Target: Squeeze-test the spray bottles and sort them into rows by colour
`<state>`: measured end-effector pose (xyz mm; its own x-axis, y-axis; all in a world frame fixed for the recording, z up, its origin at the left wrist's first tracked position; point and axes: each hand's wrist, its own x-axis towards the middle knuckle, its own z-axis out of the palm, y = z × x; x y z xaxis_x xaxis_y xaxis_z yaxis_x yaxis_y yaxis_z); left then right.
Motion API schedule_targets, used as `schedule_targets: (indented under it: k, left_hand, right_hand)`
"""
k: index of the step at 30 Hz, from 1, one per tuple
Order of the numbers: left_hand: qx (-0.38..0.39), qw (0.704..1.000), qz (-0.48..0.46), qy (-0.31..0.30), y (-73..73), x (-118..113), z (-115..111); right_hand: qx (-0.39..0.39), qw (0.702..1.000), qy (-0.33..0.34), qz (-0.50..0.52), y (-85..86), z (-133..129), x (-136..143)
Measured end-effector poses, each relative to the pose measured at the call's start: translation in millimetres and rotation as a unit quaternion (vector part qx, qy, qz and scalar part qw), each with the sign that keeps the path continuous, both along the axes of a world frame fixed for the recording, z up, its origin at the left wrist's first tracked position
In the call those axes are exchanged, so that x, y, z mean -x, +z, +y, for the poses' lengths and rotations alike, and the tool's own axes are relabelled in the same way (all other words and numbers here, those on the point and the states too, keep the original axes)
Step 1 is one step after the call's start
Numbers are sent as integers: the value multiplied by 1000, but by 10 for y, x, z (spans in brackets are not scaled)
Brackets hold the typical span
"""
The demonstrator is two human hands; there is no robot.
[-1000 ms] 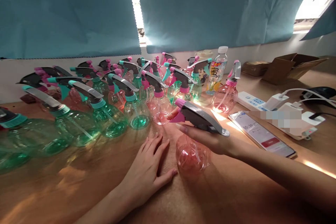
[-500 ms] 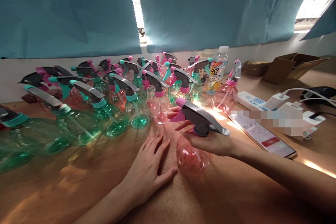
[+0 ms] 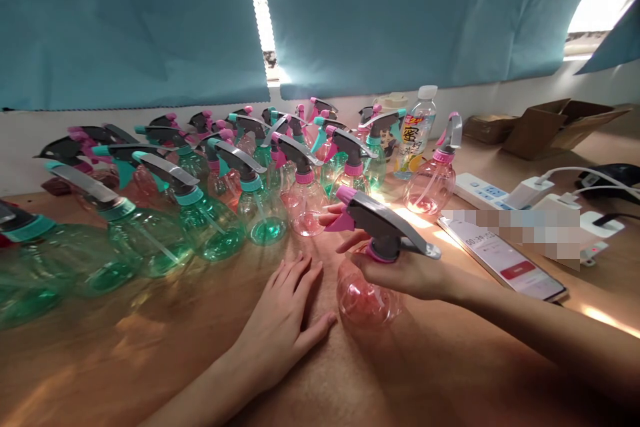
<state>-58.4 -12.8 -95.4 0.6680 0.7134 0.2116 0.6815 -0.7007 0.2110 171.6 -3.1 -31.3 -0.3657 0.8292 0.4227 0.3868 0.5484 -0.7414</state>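
Observation:
My right hand [image 3: 395,270] is wrapped around the neck of a pink spray bottle [image 3: 367,300], just under its grey and pink trigger head. The bottle stands upright on the wooden table [image 3: 200,360], its pink nozzle pointing left. Part of the bottle's neck is hidden by my fingers. To its left, my left hand [image 3: 280,320] lies flat on the tabletop, fingers spread and holding nothing. Just beyond both hands stand a clear pink spray bottle [image 3: 306,210] and a green spray bottle [image 3: 261,217] with a turquoise collar.
Several more green and pink spray bottles crowd the table's left and back. A drink bottle [image 3: 419,133] stands behind another pink spray bottle [image 3: 431,183]. At right lie a phone [image 3: 500,257], a power strip [image 3: 480,192] with plugged-in chargers and an open cardboard box [image 3: 550,130].
Hardly anything differs. The view has shifted very slightly, and both hands and the pink spray bottle keep their places.

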Motion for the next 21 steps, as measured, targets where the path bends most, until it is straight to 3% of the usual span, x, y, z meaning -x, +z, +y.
schedule_targets:
  k: [9,21]
  left_hand:
    - [-13,1000,9,-1,-13,3,-3]
    - [-13,1000,2,-2,-10,3,-5]
  right_hand:
    - [12,999,-32,-3,-44,1,-20]
    - [7,1000,-22,0,55,-14,29]
